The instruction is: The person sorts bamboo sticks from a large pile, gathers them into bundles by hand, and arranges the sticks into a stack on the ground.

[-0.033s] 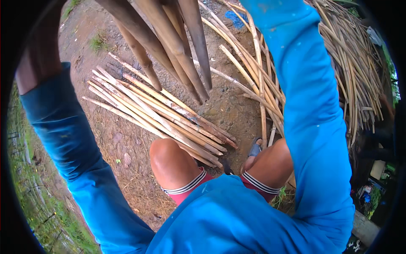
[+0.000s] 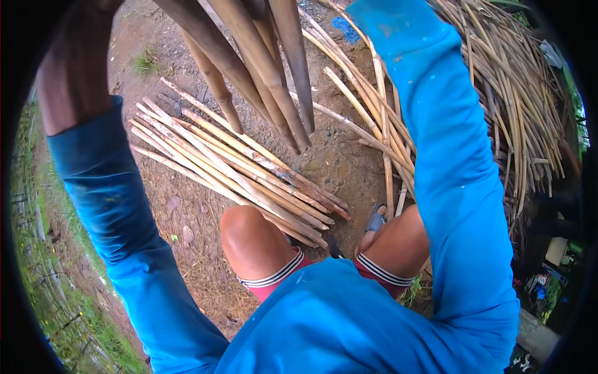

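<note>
Both my arms, in blue sleeves, reach up past the top edge of the head view. Of my left hand (image 2: 81, 37), only the wrist and a dark, shadowed part show; its fingers are out of sight. My right hand lies beyond the top edge, with just its sleeve (image 2: 430, 93) visible. Between the arms, several brown bamboo poles (image 2: 261, 62) hang down in a loose bunch, their lower ends apart from each other. What grips their upper ends cannot be seen. Below them on the ground lies a row of pale bamboo poles (image 2: 243, 168), close to my left knee.
More loose poles (image 2: 374, 106) cross each other on the ground to the right. Farther right is a large heap of thin bamboo poles (image 2: 504, 81). A scrap of blue material (image 2: 346, 28) lies at the far side. Grass (image 2: 68, 299) borders the bare soil on the left.
My left forearm has shifted a little to the right. My right sleeve has moved slightly left, and the hanging poles have drifted slightly right.
</note>
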The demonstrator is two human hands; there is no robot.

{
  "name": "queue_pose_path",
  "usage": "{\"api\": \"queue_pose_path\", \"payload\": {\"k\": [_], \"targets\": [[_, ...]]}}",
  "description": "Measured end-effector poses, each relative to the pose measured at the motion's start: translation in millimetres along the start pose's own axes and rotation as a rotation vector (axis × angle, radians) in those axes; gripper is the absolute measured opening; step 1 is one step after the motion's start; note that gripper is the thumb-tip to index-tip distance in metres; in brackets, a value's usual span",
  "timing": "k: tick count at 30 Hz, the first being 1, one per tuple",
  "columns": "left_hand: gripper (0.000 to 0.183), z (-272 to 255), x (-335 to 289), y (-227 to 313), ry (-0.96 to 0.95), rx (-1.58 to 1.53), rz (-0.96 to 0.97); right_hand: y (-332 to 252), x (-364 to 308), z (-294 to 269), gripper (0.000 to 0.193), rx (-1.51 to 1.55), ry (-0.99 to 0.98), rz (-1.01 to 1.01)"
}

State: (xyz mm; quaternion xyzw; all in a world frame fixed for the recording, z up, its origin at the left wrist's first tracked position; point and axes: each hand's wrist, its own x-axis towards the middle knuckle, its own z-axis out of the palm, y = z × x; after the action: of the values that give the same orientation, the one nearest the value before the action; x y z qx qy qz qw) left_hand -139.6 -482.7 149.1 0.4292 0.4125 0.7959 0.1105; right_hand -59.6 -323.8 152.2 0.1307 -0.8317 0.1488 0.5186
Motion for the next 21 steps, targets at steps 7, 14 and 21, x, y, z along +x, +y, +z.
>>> {"api": "queue_pose_path", "payload": {"k": [7, 14, 21], "targets": [[0.058, 13, -35, -54, -0.037, -0.271, -0.076, 1, -73, 8, 0.060, 0.451, 0.008, 0.289], [0.047, 29, -50, -55, 0.151, -0.288, -0.336, 4, -111, 6, 0.071, 0.443, 0.022, 0.297], [0.046, -27, -71, -72, 0.180, -0.222, -0.156, -6, -144, 14, 0.085, 0.500, -0.145, 0.367]]}}
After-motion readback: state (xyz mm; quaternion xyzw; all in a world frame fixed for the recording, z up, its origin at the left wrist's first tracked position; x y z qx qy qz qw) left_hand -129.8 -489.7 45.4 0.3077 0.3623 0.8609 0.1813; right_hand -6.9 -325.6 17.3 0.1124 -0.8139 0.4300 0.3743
